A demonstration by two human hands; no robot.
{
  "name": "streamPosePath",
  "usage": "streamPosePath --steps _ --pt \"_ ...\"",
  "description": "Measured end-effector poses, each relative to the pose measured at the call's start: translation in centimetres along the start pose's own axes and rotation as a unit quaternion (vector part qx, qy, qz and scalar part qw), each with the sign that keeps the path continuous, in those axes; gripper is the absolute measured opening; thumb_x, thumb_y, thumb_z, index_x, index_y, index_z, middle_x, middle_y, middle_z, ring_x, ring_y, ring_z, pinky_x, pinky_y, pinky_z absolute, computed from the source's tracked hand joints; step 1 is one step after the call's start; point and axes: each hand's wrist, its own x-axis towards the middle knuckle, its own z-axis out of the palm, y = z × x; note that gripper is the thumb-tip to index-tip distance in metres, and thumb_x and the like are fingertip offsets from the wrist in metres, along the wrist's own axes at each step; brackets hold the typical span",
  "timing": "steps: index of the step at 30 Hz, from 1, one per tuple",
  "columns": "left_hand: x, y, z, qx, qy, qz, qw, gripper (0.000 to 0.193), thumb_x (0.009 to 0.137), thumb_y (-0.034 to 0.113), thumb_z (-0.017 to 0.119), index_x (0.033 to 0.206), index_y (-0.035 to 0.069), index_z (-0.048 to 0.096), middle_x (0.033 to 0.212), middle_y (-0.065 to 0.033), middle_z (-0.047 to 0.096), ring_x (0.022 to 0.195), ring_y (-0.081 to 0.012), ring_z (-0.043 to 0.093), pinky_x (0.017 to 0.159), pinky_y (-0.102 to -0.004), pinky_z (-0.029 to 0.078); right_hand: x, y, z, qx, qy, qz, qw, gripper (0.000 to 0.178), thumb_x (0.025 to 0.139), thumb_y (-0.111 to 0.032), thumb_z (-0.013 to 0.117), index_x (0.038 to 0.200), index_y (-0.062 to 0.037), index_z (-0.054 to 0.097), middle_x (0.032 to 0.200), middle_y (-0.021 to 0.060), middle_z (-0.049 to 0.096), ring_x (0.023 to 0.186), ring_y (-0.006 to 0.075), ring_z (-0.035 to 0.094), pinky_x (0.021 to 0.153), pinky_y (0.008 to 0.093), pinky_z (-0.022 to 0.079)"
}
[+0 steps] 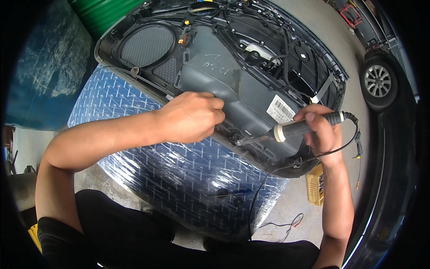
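A black car door panel (219,76) lies with its inner side up, its speaker grille (148,45) at the far left. In my right hand (323,134) is a soldering iron (293,130) with a dark handle and white collars. Its metal tip points left and down, at the panel's near edge, where it touches or almost touches the plastic. My left hand (193,117) is closed over the same edge, left of the tip. Its fingertips are turned away, so what they pinch is hidden. A white barcode label (281,109) sits on the panel beyond the iron.
Under the panel is a stack wrapped in blue printed film (179,172). The iron's black cord (257,197) hangs down to the floor. A yellow basket (315,186) stands at right, beside a dark car with a wheel (378,84). Blue (47,67) and green (101,15) drums stand at left.
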Motion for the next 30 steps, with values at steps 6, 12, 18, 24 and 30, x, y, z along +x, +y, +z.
streamPosePath --steps 6,12,18,24,30 --pt "0.01 0.08 0.03 -0.002 -0.006 0.002 1.0 0.014 0.068 0.004 0.071 0.081 0.003 0.068 0.082 -0.0064 0.058 0.081 -0.0254 0.063 0.07 -0.0371 0.058 0.06 0.21 0.01 -0.007 -0.025 0.002 1.0 0.026 0.086 -0.021 0.058 0.085 0.0015 0.071 0.061 0.002 0.057 0.051 0.007 0.046 0.05 0.0242 0.034" --pt "0.07 0.38 -0.3 -0.007 -0.023 -0.006 1.0 0.006 0.071 0.008 0.069 0.075 0.003 0.069 0.082 -0.0081 0.063 0.083 -0.0271 0.067 0.071 -0.0396 0.057 0.12 0.47 0.2 -0.01 -0.025 -0.007 1.0 0.025 0.086 -0.02 0.057 0.086 0.0013 0.071 0.058 0.0015 0.054 0.052 0.007 0.045 0.05 0.0243 0.034" --pt "-0.1 0.38 0.11 -0.009 -0.034 -0.009 0.999 0.005 0.072 0.007 0.068 0.077 0.005 0.068 0.082 -0.0065 0.059 0.081 -0.0261 0.066 0.068 -0.0395 0.057 0.04 0.19 0.4 -0.018 -0.018 -0.001 1.0 0.026 0.085 -0.02 0.056 0.085 0.0015 0.07 0.057 0.0018 0.054 0.051 0.0073 0.045 0.05 0.0245 0.033" --pt "-0.23 0.43 0.16 -0.015 -0.045 -0.019 0.999 0.002 0.074 0.006 0.067 0.077 0.005 0.067 0.083 -0.0064 0.059 0.08 -0.0257 0.066 0.068 -0.0392 0.058 0.18 0.17 0.41 -0.026 -0.016 0.01 0.999 0.029 0.085 -0.025 0.057 0.085 0.0015 0.07 0.056 0.002 0.053 0.048 0.0077 0.043 0.047 0.025 0.032" --pt "-0.09 0.6 0.28 -0.052 -0.076 -0.033 0.995 0.009 0.076 0.006 0.064 0.081 0.002 0.071 0.089 -0.0113 0.065 0.088 -0.0315 0.068 0.076 -0.0437 0.057 0.23 0.62 0.36 -0.009 -0.014 0.007 1.0 0.03 0.085 -0.025 0.056 0.085 0.0018 0.069 0.056 0.0025 0.053 0.046 0.0076 0.042 0.045 0.025 0.03"
